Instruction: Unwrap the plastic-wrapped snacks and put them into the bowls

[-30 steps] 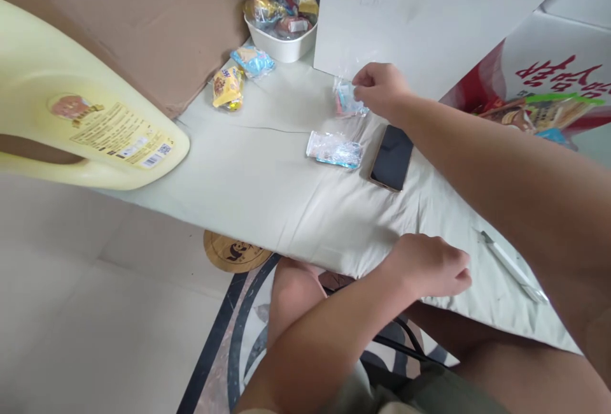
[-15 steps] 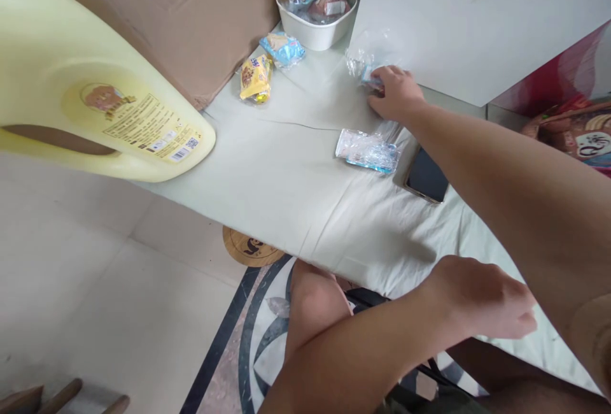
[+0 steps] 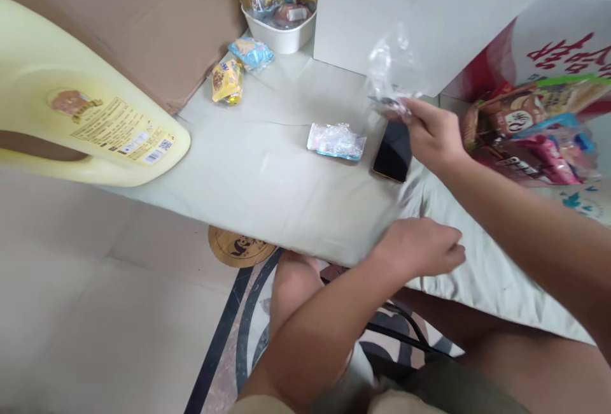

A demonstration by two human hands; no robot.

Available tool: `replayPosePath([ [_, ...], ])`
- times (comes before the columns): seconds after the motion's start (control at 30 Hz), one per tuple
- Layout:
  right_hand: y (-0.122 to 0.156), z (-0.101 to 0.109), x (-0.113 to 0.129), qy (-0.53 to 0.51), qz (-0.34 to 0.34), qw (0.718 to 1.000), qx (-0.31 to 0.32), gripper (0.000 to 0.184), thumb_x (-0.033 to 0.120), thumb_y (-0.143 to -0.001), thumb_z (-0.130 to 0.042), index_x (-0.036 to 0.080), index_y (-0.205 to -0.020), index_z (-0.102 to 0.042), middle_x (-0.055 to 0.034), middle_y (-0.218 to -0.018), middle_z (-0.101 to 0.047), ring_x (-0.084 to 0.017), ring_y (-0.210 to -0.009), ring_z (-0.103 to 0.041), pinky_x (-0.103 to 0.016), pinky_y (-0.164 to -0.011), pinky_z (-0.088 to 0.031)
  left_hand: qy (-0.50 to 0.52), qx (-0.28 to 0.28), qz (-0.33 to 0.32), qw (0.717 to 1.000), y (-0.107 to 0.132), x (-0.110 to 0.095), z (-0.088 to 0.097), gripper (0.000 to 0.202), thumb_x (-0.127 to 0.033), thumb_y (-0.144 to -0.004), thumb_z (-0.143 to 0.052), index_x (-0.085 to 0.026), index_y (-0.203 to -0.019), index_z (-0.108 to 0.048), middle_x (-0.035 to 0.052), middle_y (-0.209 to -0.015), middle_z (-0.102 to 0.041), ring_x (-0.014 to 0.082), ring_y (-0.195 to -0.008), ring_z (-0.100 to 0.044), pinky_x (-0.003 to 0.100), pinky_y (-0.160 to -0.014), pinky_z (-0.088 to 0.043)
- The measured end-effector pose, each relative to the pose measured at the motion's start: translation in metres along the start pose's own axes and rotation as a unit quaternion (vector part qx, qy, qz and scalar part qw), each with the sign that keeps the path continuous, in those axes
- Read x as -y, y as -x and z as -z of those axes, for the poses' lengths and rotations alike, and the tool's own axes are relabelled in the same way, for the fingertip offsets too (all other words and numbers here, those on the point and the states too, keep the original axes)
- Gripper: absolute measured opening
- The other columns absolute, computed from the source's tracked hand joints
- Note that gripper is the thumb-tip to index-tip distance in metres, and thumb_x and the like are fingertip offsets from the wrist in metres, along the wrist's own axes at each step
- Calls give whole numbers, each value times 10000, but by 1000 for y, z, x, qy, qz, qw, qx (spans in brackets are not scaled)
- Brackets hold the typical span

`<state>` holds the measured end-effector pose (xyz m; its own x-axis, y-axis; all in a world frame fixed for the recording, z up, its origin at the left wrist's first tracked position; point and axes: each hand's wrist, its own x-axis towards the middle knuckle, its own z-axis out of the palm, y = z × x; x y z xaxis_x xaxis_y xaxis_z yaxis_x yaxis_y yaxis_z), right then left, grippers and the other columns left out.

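Note:
A crumpled clear plastic bag (image 3: 394, 64) is pinched in the fingers of my right hand (image 3: 436, 132), raised over the cloth-covered surface near the white box. Just left of that hand lies a dark phone (image 3: 392, 154), partly covered by the hand at its top. Beside the phone rests a shiny clear-and-blue plastic packet (image 3: 337, 141). My left hand (image 3: 422, 245) is closed, its fingers curled, by the front edge of the cloth (image 3: 267, 191); anything inside it is hidden.
A white tub (image 3: 281, 38) holds wrapped snacks at the back. Near it lie a blue packet (image 3: 252, 53) and a yellow packet (image 3: 226, 83). A large yellow jug (image 3: 90, 114), a cardboard box (image 3: 138, 19), a white box (image 3: 382, 13) and a basket of snacks (image 3: 525, 134) stand around.
My right hand has lifted the clear plastic bag off the surface and drawn it back toward me. My left hand stays closed near the front edge. The view has shifted right.

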<state>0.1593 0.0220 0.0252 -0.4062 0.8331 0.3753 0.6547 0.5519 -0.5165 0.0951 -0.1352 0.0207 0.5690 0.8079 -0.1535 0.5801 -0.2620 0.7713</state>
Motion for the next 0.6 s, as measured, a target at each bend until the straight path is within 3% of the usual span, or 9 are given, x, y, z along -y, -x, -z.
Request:
replayPosePath([
  [0.13, 108, 53, -7, 32, -37, 995, -88, 358, 249, -963, -467, 280, -1223, -712, -40, -1167, -750, -302, -1111, -709, -511, -952, -580, 86, -151, 59, 983, -2, 8, 4, 262, -388, -947, -476, -200, -949, -659, 67, -895, -736, 220, -880, -696, 328, -764, -515],
  [0.2, 160, 65, -17, 42, -24, 995, -91, 390, 226, -959, -458, 305, -1264, -688, -52, -1193, -739, -302, -1121, -707, -533, -942, -593, 151, -209, 48, 965, -6, 13, 3, 310, -442, -929, -549, -188, -1086, -630, 86, -1056, -733, 211, -979, -686, 319, -836, -528],
  [0.3, 215, 66, -29, 46, 14, 997, -61, 411, 183, -939, -467, 339, -1249, -687, -64, -1199, -736, -305, -1165, -686, -579, -1002, -565, 184, -237, 3, 954, -14, 19, -4, 551, -466, -873, -657, -179, -1322, -516, 144, -1409, -593, 253, -1263, -588, 353, -976, -518],
  [0.37, 233, 61, -32, 38, 40, 998, -29, 413, 149, -920, -474, 324, -1225, -690, -71, -1179, -742, -300, -1153, -689, -569, -1002, -568, 135, -216, -23, 967, -19, 20, -11, 562, -416, -884, -658, -161, -1357, -494, 163, -1463, -545, 268, -1309, -556, 384, -1020, -505],
  [0.47, 238, 58, -30, 24, 76, 997, 8, 368, 131, -899, -496, 277, -1187, -672, -85, -1120, -749, -289, -1071, -702, -549, -981, -571, 12, -137, -82, 987, -25, 16, -21, 236, -279, -979, -482, -155, -1107, -636, 120, -1204, -694, 235, -1131, -644, 391, -1003, -507],
  [0.53, 236, 60, -27, 0, 79, 997, 10, 318, 150, -885, -525, 242, -1175, -616, -98, -1033, -735, -279, -954, -698, -526, -892, -592, -38, -119, -94, 988, -26, 12, -24, 273, -228, -1000, -400, -164, -941, -659, 94, -1025, -721, 216, -999, -673, 373, -943, -527],
  [0.6, 235, 63, -25, -43, 65, 997, -1, 289, 164, -867, -539, 227, -1150, -544, -89, -946, -691, -255, -845, -667, -468, -766, -603, -51, -129, -83, 987, -26, 9, -26, 261, -219, -995, -414, -170, -928, -661, 84, -986, -724, 208, -956, -681, 357, -905, -540],
])
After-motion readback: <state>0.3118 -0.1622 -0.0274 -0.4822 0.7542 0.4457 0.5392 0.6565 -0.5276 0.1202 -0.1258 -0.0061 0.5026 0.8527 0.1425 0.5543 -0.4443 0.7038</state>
